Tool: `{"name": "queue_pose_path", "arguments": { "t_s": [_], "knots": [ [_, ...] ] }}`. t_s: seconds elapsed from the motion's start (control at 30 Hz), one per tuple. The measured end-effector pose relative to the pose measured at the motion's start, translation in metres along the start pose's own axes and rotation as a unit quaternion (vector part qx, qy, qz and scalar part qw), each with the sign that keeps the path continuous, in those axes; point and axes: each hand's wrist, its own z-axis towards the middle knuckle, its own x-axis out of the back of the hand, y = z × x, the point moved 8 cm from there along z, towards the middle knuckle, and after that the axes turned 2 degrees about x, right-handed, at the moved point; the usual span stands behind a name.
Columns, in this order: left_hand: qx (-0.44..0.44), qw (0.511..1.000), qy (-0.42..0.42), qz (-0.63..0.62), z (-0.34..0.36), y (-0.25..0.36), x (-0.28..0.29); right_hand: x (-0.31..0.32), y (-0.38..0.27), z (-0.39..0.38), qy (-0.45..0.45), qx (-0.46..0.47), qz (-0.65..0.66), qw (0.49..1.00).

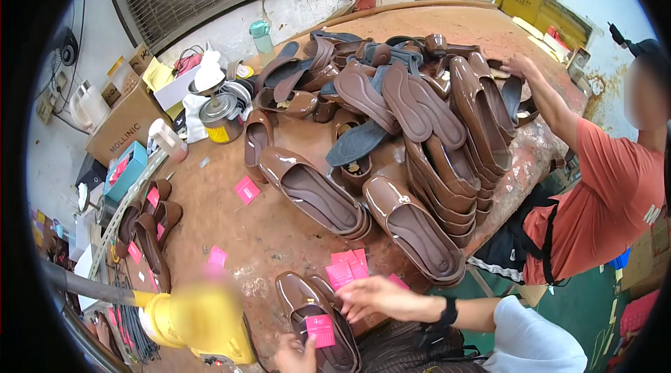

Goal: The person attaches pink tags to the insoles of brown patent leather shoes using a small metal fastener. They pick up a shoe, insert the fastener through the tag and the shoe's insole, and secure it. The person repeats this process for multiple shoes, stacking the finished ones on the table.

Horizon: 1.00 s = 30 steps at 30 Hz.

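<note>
A glossy brown loafer pair (297, 289) lies at the bottom centre, with a pink card (319, 331) on the front shoe's insole. My left hand (293, 355), partly cut off by the lower edge, is at that shoe's left side, fingers apart, thumb beside the card. My right hand (367, 299) is over the back shoe, fingers loosely curved and apart, holding nothing visible. Behind it lie several loose pink cards (342, 268). Farther back are stacked brown shoes (419, 226) and a heap of loose insoles (363, 97).
A co-worker (594, 191) at right reaches a hand (517, 65) into the heap's far end. A yellow machine (168, 324), blurred on top, stands at lower left. More shoes (147, 240), cardboard boxes (129, 132), cans (220, 121) and a bottle (261, 37) line the worktable (224, 219).
</note>
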Motion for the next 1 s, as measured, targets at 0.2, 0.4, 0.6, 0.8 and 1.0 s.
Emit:
{"name": "queue_pose_path", "arguments": {
  "t_s": [0.2, 0.4, 0.6, 0.8, 1.0],
  "knots": [
    [-0.036, 0.973, -0.105, -0.201, 0.022, -0.034, -0.018, 0.08, 0.036, -0.026, 0.155, -0.056, 0.269, 0.949],
    [0.01, 0.917, 0.243, -0.317, 0.086, -0.034, 0.148, 0.086, 0.024, -0.038, 0.241, 0.059, 0.251, 0.936],
    [-0.064, 0.944, 0.261, -0.193, 0.042, 0.005, 0.13, 0.078, 0.006, -0.029, 0.264, 0.142, 0.132, 0.945],
    [-0.081, 0.992, -0.048, -0.084, 0.006, 0.003, -0.019, 0.035, -0.068, -0.026, 0.24, 0.356, -0.232, 0.873],
    [0.033, 0.99, -0.043, -0.132, -0.008, -0.012, -0.041, -0.009, -0.104, -0.011, 0.176, 0.389, -0.191, 0.884]
  ]
}}
